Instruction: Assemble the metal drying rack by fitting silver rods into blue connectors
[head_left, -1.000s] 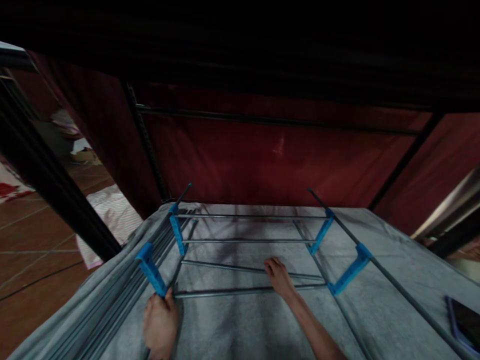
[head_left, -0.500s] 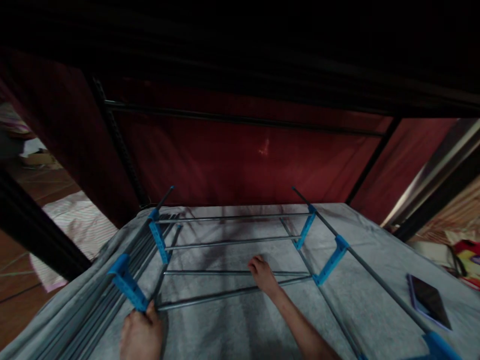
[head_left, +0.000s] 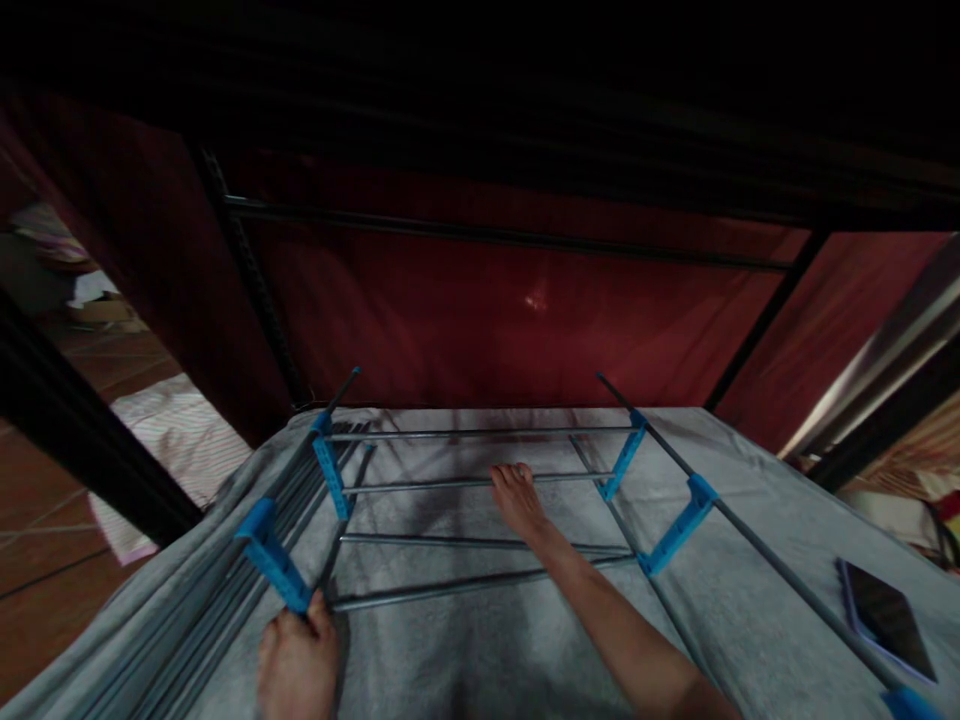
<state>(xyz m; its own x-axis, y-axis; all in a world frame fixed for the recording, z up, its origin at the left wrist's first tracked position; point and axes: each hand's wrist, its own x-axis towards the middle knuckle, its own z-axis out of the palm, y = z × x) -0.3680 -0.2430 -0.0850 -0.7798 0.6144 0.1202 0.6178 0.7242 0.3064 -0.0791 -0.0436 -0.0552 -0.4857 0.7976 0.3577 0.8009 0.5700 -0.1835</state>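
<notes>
The frame, made of grey rods and blue brackets, lies across the middle of the grey sheet. The left hand is closed round the foot of the near left bracket, low on the left side. The right hand reaches to the far half, its fingers curled over the lower far crossbar — this bar runs between the far left bracket and the far right bracket. Nearer, two rods draw together toward the near right bracket; the closer one starts just beside the left hand. A bundle of rods lies along the left edge, a phone on the right. Beyond the far edge hangs a red curtain.
</notes>
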